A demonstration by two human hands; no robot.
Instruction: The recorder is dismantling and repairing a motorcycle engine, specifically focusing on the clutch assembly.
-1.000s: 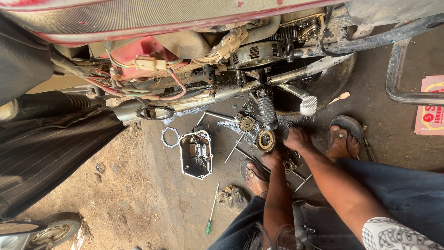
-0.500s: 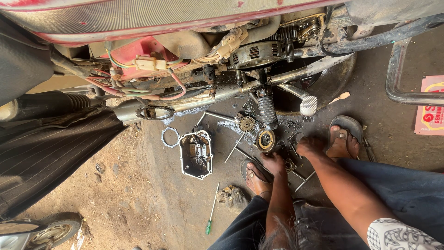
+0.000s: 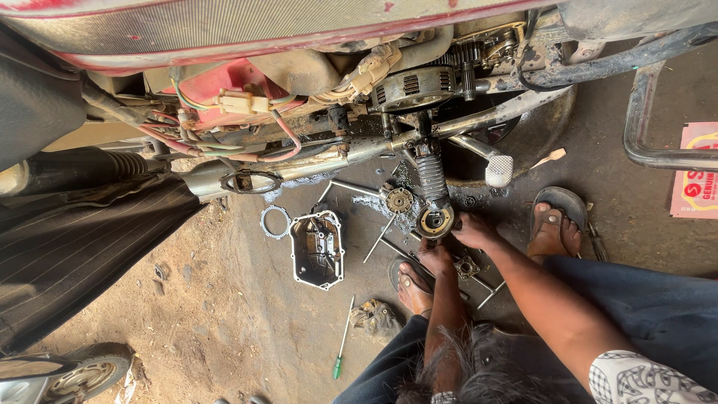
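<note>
While the fingertips stay hidden, both hands, left hand (image 3: 436, 258) and right hand (image 3: 473, 230), touch the round metal part (image 3: 434, 221) below the engine; grip unclear. Right edge cuts off a pink sign (image 3: 696, 170).

Flat pink-and-red printed carton (image 3: 695, 170) on ground at right edge, beside metal bar (image 3: 649, 112).

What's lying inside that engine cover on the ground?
The engine cover lies open side up, showing dark, oily ribs and bosses inside; no loose parts are distinguishable. The ground beneath it is hidden.
</note>
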